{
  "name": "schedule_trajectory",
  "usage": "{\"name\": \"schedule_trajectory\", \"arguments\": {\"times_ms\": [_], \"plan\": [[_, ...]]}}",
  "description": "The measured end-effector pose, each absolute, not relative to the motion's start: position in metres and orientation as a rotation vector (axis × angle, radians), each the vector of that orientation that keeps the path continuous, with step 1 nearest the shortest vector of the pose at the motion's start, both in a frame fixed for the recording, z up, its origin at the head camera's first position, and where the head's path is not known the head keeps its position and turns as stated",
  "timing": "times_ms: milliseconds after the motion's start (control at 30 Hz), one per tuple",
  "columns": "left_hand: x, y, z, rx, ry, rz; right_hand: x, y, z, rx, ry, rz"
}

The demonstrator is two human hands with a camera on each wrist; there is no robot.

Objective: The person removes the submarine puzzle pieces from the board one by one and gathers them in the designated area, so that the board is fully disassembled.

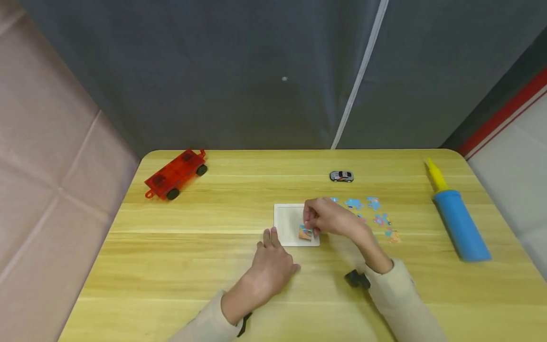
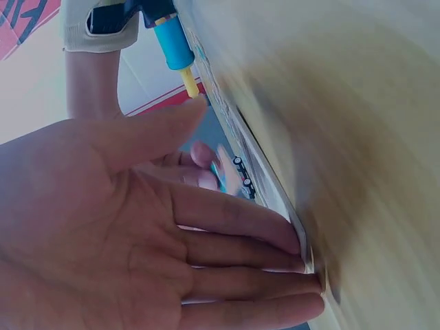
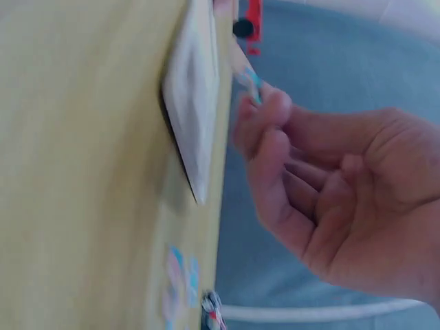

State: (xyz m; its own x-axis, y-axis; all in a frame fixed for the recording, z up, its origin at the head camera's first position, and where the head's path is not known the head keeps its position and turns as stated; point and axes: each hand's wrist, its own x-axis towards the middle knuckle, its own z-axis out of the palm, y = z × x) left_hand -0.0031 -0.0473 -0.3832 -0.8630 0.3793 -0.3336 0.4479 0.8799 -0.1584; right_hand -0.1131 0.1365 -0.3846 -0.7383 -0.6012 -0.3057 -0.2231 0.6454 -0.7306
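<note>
The right hand [image 1: 326, 218] is pinching a small puzzle piece [image 1: 305, 233] between the thumb and the first fingers, with the other fingers curled in. It is holding the piece just over the near right corner of the white puzzle tray [image 1: 287, 219]. In the right wrist view the piece [image 3: 249, 79] is sticking out from the fingertips [image 3: 265, 113], a little apart from the tray [image 3: 196, 103], so it is not lying flat yet. The left hand [image 1: 272, 268] is lying open with straight fingers on the bench [image 1: 171, 266], its fingertips touching the near edge of the tray and holding nothing.

To my judgement, the step in hand is putting this piece into the tray corner. The next move is probably asking for a small lowering and turning of the piece until its edges are meeting the tray rim, while the left hand is keeping the tray from sliding.

Just to the right of the right hand the loose puzzle pieces [image 1: 372, 216] are lying spread out. Behind them is a small toy car [image 1: 341, 176]. Further right a blue and yellow pump [image 1: 457, 221] is lying near the bench edge. Far to the left a red toy wagon [image 1: 175, 173] is standing. Between these things the bench is giving wide room for both arms.
</note>
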Motion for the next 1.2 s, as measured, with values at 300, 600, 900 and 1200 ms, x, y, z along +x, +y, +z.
{"name": "schedule_trajectory", "arguments": {"times_ms": [300,600,900,1200], "plan": [[0.002,-0.051,-0.385,0.607,2.784,-0.227,-0.112,0.181,-0.369,-0.637,2.282,-0.845],[0.000,-0.062,-0.411,0.617,2.847,-0.116,-0.103,0.184,-0.372,-0.557,2.348,-0.730],[0.007,-0.065,-0.414,0.560,2.821,-0.089,-0.091,0.169,-0.376,-0.391,2.520,-0.542],[0.008,-0.068,-0.438,0.622,2.841,-0.041,-0.082,0.160,-0.380,-0.361,2.642,-0.438]]}}
